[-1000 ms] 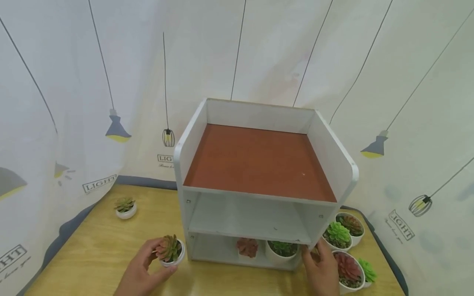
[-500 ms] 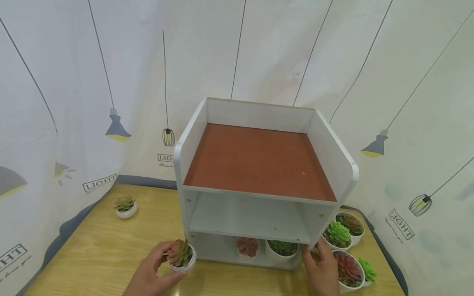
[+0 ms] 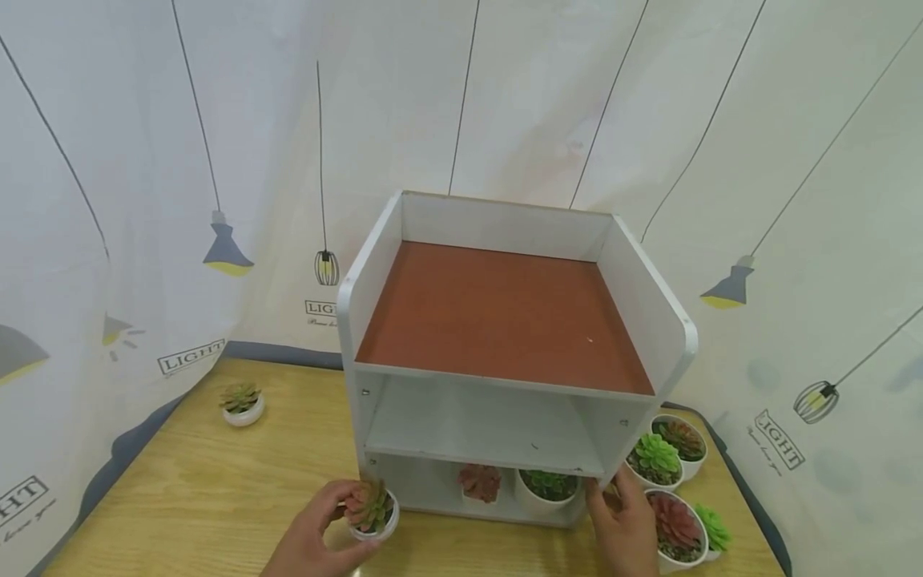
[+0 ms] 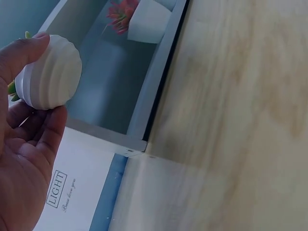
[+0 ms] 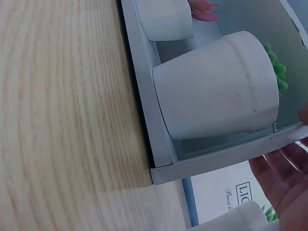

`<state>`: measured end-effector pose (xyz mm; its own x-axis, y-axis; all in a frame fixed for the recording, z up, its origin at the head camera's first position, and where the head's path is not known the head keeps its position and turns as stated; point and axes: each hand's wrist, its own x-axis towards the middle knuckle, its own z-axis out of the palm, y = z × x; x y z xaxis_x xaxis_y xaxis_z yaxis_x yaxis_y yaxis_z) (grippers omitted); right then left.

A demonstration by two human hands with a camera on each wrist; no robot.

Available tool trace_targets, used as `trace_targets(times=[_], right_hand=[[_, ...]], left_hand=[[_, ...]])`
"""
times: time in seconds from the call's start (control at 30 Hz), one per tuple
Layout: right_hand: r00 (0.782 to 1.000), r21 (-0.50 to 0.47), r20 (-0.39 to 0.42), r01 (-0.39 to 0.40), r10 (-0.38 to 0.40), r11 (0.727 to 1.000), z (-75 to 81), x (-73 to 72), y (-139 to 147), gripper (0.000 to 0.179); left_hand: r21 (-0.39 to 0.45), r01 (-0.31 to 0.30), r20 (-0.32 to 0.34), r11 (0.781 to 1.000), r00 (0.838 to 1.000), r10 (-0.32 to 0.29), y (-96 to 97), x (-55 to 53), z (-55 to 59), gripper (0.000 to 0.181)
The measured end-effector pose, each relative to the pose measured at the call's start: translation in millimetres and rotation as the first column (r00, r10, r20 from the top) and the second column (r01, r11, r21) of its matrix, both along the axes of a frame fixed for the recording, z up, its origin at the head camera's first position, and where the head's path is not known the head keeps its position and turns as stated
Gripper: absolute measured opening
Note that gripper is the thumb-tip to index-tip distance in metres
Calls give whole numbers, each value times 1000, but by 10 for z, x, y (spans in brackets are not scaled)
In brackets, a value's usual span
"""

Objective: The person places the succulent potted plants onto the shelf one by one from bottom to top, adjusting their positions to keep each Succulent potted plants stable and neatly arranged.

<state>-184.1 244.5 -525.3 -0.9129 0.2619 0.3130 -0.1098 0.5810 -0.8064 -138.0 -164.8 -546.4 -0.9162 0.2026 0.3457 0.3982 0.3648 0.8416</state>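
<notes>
My left hand (image 3: 317, 535) holds a small potted succulent (image 3: 372, 511) with red-green leaves, in front of the lower left of the white shelf unit (image 3: 483, 461). In the left wrist view, thumb and fingers grip its ribbed white pot (image 4: 60, 72), tilted sideways in that view. My right hand (image 3: 623, 525) grips the shelf's right side panel (image 5: 226, 153) low down, thumb inside and fingers outside. On the bottom shelf stand a red succulent (image 3: 479, 483) in a small white pot and a green succulent (image 3: 550, 484) in a larger white pot (image 5: 216, 91).
Right of the shelf cluster several potted succulents, among them a bright green one (image 3: 658, 458) and a dark red one (image 3: 675, 521). A small potted succulent (image 3: 241, 402) stands at the back left of the wooden table (image 3: 187, 489). A lamp-print cloth (image 3: 288, 160) hangs behind.
My left hand has moved right and slightly toward me with the small potted succulent, now in front of the shelf's lower left corner. The right hand has stayed on the side panel.
</notes>
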Motion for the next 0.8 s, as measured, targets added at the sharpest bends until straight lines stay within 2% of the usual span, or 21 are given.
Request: trace_targets(times=[0.2,0.33,0.53,0.6,0.67,0.8], right_hand=[[1000,-8,0,-3,3,1000,1,-1,-1,35],[1000,-14,2,-13,13,1000,2,0,5,35],[1000,-6,5,-15,15,1000,-9,-6,13,35],[1000,-4,4,-13,13,1000,-13,-8,14,36],[1000,-3,3,-13,13,1000,-14,-9,14,36],[1000,-1,3,-8,8,1000,-12,-7,12,36]], left_hand=[[15,13,76,1000,997,-14,81,3,-11,61],[28,8,80,1000,997,-10,123,-2,-31,62],[29,4,-46,1000,999,-3,181,-35,-122,61],[22,-2,-64,1000,998,3,205,-47,-141,59],[23,-17,-26,1000,1000,17,231,-55,-143,58],[20,-50,108,999,993,48,276,-60,-122,58]])
